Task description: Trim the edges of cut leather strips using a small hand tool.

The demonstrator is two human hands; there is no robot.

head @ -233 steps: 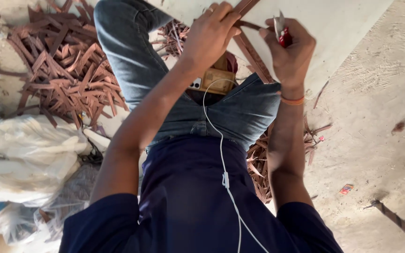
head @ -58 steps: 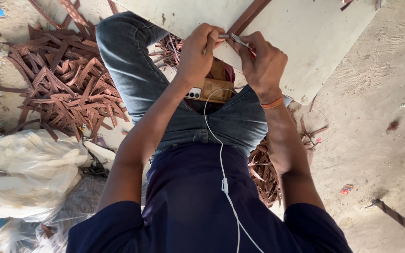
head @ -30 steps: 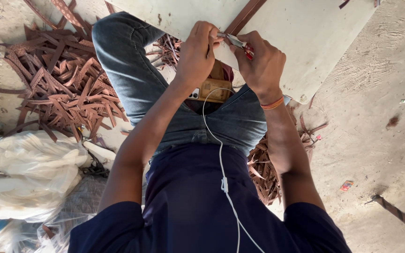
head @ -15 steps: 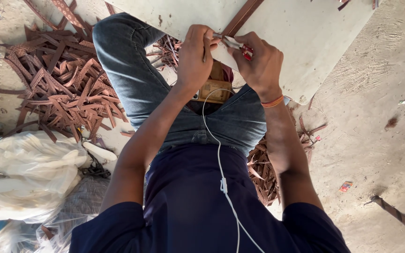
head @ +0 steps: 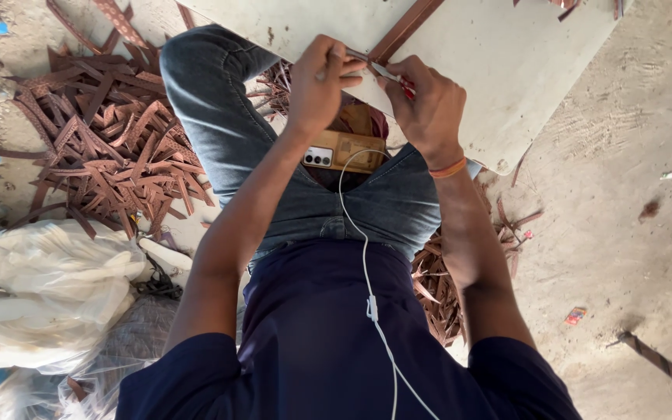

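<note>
Leather strip (head: 407, 27), brown and lying on the pale board (head: 507, 85) at twelve o'clock, could tear or shift, we judge, since our left hand (head: 322, 82) pinches its end while our right hand (head: 428, 105) grips a small metal tool (head: 383, 71) against it.

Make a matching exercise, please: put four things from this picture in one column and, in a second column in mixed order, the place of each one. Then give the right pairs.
Things:
1. phone
2. pile of brown strips
3. white bags
4. orange band

Places:
A. on the wrist of the right hand
B. on the lap, with a white cable plugged in
C. on the ground beside the left knee
D. at the lower left, below the strips

Pairs: 1-B, 2-C, 3-D, 4-A
</note>
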